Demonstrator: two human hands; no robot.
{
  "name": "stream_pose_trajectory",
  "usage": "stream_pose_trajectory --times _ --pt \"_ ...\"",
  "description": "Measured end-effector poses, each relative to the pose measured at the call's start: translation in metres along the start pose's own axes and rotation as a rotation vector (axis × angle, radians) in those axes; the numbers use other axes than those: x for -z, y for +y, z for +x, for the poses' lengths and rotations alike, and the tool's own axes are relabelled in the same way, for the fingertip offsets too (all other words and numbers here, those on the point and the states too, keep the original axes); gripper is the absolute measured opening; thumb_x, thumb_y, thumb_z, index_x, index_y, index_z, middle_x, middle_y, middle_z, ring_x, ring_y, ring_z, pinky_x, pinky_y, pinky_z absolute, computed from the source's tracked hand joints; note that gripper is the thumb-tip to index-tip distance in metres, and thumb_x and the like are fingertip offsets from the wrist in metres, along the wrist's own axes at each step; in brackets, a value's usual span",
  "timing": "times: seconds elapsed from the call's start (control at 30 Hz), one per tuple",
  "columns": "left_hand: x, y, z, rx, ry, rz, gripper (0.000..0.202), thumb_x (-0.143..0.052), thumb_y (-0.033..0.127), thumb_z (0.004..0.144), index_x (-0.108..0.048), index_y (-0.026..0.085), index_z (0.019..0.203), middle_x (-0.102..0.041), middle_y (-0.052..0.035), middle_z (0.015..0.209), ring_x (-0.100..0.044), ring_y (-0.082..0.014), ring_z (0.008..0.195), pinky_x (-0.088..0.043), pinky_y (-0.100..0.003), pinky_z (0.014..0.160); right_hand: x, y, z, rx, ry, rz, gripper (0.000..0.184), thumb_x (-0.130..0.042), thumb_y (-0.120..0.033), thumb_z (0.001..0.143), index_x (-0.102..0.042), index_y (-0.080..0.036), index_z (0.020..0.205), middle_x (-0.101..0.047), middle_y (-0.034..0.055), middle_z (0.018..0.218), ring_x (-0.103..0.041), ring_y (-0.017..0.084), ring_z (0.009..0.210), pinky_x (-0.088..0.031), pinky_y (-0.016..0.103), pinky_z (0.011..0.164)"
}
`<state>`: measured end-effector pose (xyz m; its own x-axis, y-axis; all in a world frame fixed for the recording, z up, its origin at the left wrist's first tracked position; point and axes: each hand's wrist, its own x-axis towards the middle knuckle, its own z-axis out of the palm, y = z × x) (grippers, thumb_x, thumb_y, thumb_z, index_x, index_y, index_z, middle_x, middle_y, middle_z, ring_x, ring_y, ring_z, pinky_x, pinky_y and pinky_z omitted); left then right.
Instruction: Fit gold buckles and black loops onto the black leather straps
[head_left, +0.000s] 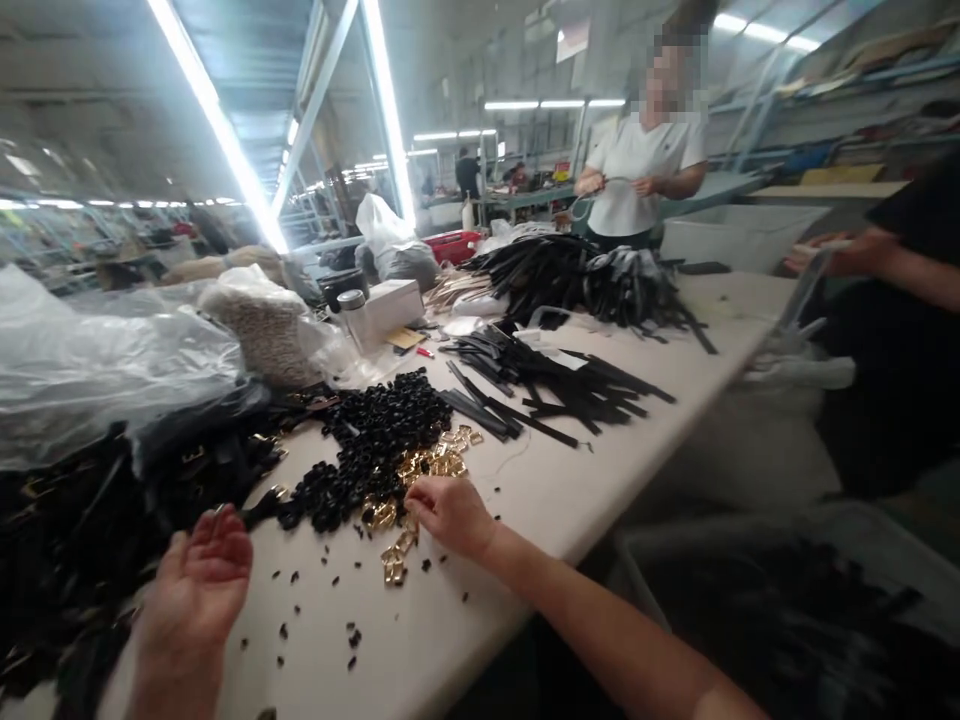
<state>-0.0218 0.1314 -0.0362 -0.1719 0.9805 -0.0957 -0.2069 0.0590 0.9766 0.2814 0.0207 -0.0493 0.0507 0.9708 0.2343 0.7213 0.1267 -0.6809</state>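
My left hand (202, 575) is palm up at the lower left, its fingers curled in; whatever sits at the fingertips is too small to make out. Beside it lies a heap of black straps (67, 560), a few with gold buckles. My right hand (454, 515) reaches over the table with fingers pinched together, right at the gold buckles (435, 462); the fingers hide what they grip, if anything. More loose gold buckles (395, 562) lie just left of that hand. A pile of small black loops (382, 430) spreads behind them.
Black strips (555, 385) lie across the white table (540, 500), with a bigger bundle (540, 270) behind. Plastic bags (259, 320), a jar (352, 315) and a white box (394, 303) stand at the back. Two co-workers stand opposite and right; a bin (750, 540) sits below.
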Motion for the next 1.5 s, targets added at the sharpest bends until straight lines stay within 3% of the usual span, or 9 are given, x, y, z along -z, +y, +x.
stream_pose_trajectory --times 0.13,0.3,0.5,0.73,0.83,1.0,1.13,1.37,1.5 --pt "-0.073 -0.018 -0.034 0.156 -0.09 -0.176 0.03 -0.079 0.038 0.064 -0.067 0.031 0.09 -0.073 0.0064 0.084 -0.064 -0.0138 0.069 -0.052 -0.024 0.054 0.055 0.025 0.026 -0.171 0.111 -0.301 0.022 -0.051 -0.036 0.094 -0.07 -0.024 0.095 -0.072 0.0046 0.097 -0.065 0.019 0.089 -0.046 0.027 0.074" --pt "-0.083 -0.041 -0.054 0.099 -0.221 -0.033 0.06 -0.084 0.037 0.06 -0.063 0.026 0.115 -0.073 0.0 0.095 -0.068 -0.0121 0.07 -0.053 -0.02 0.059 0.09 0.073 0.056 -0.39 0.119 -0.512 0.023 -0.061 -0.035 0.087 -0.07 -0.016 0.098 -0.067 0.0141 0.11 -0.062 0.025 0.102 -0.045 0.031 0.083" --pt "-0.083 -0.042 -0.063 0.037 -0.25 0.059 0.062 -0.084 0.042 0.059 -0.065 0.021 0.113 -0.074 -0.003 0.091 -0.068 -0.0147 0.07 -0.053 -0.021 0.059 0.073 0.094 0.062 -0.458 0.114 -0.504 0.016 -0.066 -0.026 0.08 -0.072 -0.017 0.09 -0.068 0.0119 0.107 -0.061 0.023 0.102 -0.045 0.028 0.082" --pt "-0.088 -0.042 -0.069 -0.015 -0.316 0.132 0.055 -0.082 0.044 0.063 -0.067 0.017 0.11 -0.074 -0.007 0.091 -0.067 -0.0164 0.067 -0.053 -0.026 0.06 0.088 0.082 0.053 -0.476 0.224 -0.37 0.014 -0.058 -0.029 0.085 -0.067 -0.018 0.085 -0.071 0.0074 0.094 -0.064 0.019 0.086 -0.046 0.028 0.072" --pt "-0.091 -0.045 -0.073 0.009 -0.35 0.117 0.059 -0.079 0.045 0.067 -0.064 0.016 0.115 -0.074 -0.0075 0.087 -0.066 -0.0153 0.064 -0.052 -0.025 0.059 0.074 0.059 0.033 -0.329 0.198 0.078 0.017 -0.054 -0.033 0.088 -0.063 -0.019 0.086 -0.069 0.0034 0.078 -0.062 0.015 0.073 -0.047 0.026 0.069" --pt "-0.091 -0.046 -0.074 0.069 -0.434 0.059 0.059 -0.074 0.052 0.071 -0.062 0.014 0.114 -0.071 -0.0056 0.072 -0.062 -0.0125 0.054 -0.049 -0.022 0.052 0.032 0.02 -0.004 -0.28 -0.216 0.73 0.031 -0.06 -0.046 0.082 -0.057 -0.017 0.072 -0.062 -0.0004 0.06 -0.054 0.01 0.051 -0.044 0.022 0.052" --pt "-0.086 -0.041 -0.07 0.058 -0.407 0.052 0.039 -0.076 0.045 0.072 -0.068 0.012 0.092 -0.065 -0.0018 0.058 -0.056 -0.0101 0.048 -0.044 -0.02 0.048 0.02 0.016 -0.013 -0.284 -0.262 0.68 0.033 -0.058 -0.044 0.083 -0.055 -0.017 0.065 -0.059 -0.0019 0.053 -0.048 0.007 0.045 -0.038 0.02 0.048" --pt "-0.084 -0.032 -0.069 0.134 -0.349 -0.014 0.043 -0.075 0.05 0.069 -0.068 0.012 0.089 -0.066 -0.0022 0.061 -0.058 -0.0101 0.048 -0.046 -0.02 0.046 0.025 0.024 -0.011 -0.297 -0.29 0.538 0.031 -0.05 -0.038 0.09 -0.056 -0.017 0.068 -0.06 -0.0015 0.053 -0.05 0.008 0.045 -0.038 0.021 0.05" --pt "-0.087 -0.035 -0.071 0.138 -0.339 0.093 0.039 -0.081 0.042 0.063 -0.065 0.014 0.085 -0.066 0.0005 0.062 -0.06 -0.0101 0.049 -0.047 -0.019 0.047 0.023 0.005 -0.012 -0.142 -0.108 0.147 0.016 -0.059 -0.034 0.087 -0.067 -0.019 0.085 -0.07 0.0008 0.073 -0.061 0.014 0.063 -0.042 0.025 0.061"
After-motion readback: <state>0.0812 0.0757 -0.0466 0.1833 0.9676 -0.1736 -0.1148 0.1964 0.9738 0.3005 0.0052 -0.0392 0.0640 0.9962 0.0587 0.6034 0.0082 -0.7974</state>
